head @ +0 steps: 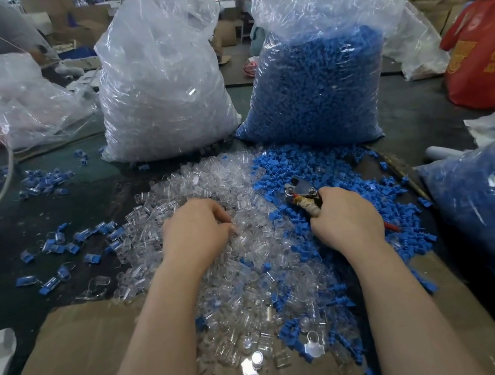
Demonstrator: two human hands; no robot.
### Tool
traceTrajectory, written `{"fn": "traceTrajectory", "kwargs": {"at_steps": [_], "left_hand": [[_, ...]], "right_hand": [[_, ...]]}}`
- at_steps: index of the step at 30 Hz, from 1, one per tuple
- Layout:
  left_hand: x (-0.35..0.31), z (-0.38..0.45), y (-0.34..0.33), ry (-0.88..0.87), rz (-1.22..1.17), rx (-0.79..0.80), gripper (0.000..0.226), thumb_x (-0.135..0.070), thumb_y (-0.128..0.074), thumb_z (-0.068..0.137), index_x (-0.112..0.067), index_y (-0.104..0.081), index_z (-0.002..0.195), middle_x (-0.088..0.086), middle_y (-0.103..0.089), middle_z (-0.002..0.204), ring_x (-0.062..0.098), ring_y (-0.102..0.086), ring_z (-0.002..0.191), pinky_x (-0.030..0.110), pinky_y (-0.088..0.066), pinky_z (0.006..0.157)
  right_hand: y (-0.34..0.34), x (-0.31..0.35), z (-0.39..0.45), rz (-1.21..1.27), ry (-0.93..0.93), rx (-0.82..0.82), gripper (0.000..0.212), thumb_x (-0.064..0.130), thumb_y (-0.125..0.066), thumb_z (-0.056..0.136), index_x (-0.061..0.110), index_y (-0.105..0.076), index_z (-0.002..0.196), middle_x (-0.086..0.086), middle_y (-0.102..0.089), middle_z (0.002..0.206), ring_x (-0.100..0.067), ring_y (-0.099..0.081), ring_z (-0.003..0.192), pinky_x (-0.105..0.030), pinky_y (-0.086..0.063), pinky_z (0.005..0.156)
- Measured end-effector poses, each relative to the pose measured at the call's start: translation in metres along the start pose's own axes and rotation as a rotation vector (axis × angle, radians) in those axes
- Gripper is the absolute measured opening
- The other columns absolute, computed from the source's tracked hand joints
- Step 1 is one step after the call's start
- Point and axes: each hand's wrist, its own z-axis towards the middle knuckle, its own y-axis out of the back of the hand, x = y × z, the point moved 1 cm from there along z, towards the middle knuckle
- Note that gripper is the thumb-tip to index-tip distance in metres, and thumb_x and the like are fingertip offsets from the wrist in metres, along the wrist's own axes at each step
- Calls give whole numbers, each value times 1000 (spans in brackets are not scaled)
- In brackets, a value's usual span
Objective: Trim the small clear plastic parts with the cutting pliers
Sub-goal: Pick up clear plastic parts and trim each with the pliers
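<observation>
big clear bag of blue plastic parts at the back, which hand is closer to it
Right. The right hand, gripping the cutting pliers, sits just below the big clear bag of blue plastic parts. The left hand is farther left, fingers in the loose clear plastic parts.

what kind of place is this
Likely a small factory or workshop bench for hand-finishing moulded parts: big bags of clear parts and blue parts, loose heaps on the table, and cutting pliers in the right hand.

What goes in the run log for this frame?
left hand: digging in clear parts pile | right hand: holds cutting pliers | cut: none yet
</observation>
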Motion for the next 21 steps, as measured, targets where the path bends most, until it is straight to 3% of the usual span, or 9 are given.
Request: {"fn": "traceTrajectory", "kwargs": {"at_steps": [2,4,6,8,10,12,15,19,21], "left_hand": [[-1,-1,0,-21,0,-3,19,-31,-72,88,-35,-59,74,-19,-59,77,-2,-53,67,36,-52,84],[-3,0,-1,-38,42,26,4,-36,-68,90,-35,-65,89,-12,-65,104,8,-60,82,46,-48,100],[-2,1,-2,-27,125,62,17,-41,-64,92,-34,-69,107,-2,-55,133,20,-59,111,48,-37,108],[-3,2,0,-12,97,67,10,-38,-66,91,-37,-71,100,1,-51,140,23,-57,116,49,-36,111],[-2,2,1,-21,35,48,10,-33,-68,90,-39,-67,82,-1,-61,127,20,-64,91,50,-43,105],[0,3,-1,-26,1,48,19,-32,-67,91,-38,-59,75,-10,-68,93,10,-57,68,50,-46,102],[-2,4,-3,-47,-114,-35,10,-39,-65,92,-36,-59,84,-17,-62,75,0,-56,70,48,-45,102],[-9,3,2,-53,-510,-78,6,-31,-63,94,-26,-62,90,-9,-69,85,6,-67,76,16,-51,63],[-13,3,3,-9,-822,-8,3,-23,-63,94,-22,-66,95,-5,-74,87,8,-71,82,14,-52,61]], "right_hand": [[0,0,0,-1,-7,-23,12,27,-59,88,21,-47,89,4,-43,70,-14,-36,56,-30,-25,48],[0,0,0,7,-16,-56,14,28,-59,89,20,-47,89,3,-42,69,-14,-36,55,-29,-24,47],[0,-1,0,28,-20,-87,17,31,-60,89,19,-48,88,3,-42,68,-15,-36,55,-29,-23,47],[0,-1,1,60,-17,-108,20,34,-61,90,18,-49,87,3,-43,68,-18,-40,58,-29,-25,48],[0,-1,2,91,-12,-118,22,37,-61,90,18,-50,86,3,-45,69,-20,-43,61,-30,-28,50],[1,0,2,129,-7,-121,24,39,-63,89,18,-52,88,1,-49,72,-23,-47,66,-32,-34,54],[3,1,3,249,8,-144,24,42,-66,88,19,-57,90,-1,-59,80,-26,-54,74,-34,-42,61],[9,4,2,464,73,-174,15,38,-68,87,25,-60,90,4,-64,82,-22,-58,76,-34,-44,60],[12,6,0,589,103,-179,14,36,-70,85,25,-66,93,6,-68,85,-21,-62,81,-39,-52,71]]}}
